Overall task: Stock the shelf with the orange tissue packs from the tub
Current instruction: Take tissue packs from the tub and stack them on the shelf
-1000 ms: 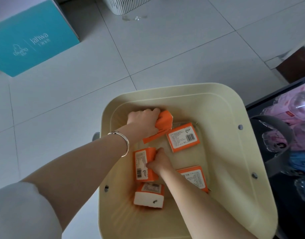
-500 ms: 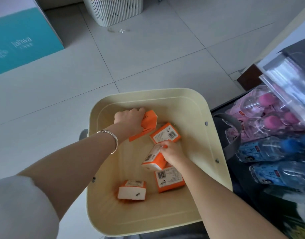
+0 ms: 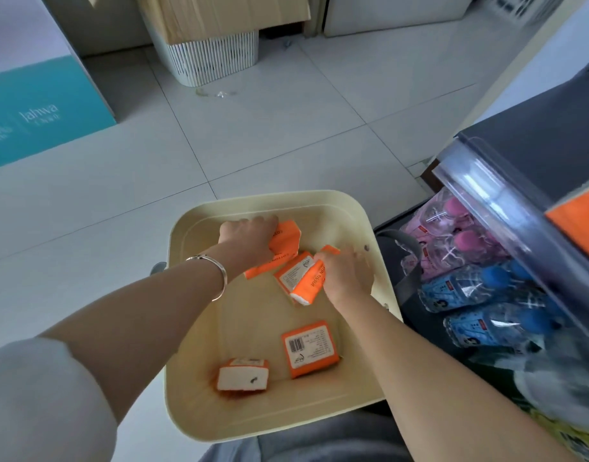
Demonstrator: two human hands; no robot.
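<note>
Looking into the smooth cream plastic tub (image 3: 319, 199), round-cornered, we see soft, brick-shaped orange tissue packs (image 3: 243, 375) inside. The lettered pack (image 3: 308, 285) reads "TISSUE"; the teal box (image 3: 43, 111) reads "jahwa". Our left hand (image 3: 246, 235) curls round the far pack (image 3: 285, 235), our right hand (image 3: 348, 278) grips the lettered pack; a barcoded pack (image 3: 309, 349) lies loose.

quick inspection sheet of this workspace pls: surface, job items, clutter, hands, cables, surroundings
surface: tiled floor; cream tub stands on it
job's things: five orange packs in the tub; loose are the label-up pack, the pack on its edge and the pack between the hands
clutter: nothing seen
grippers: left hand grips the far pack; right hand holds the tilted pack
cables: nothing seen
surroundings: shelf at right, bottles below; teal box; ribbed basket
</note>
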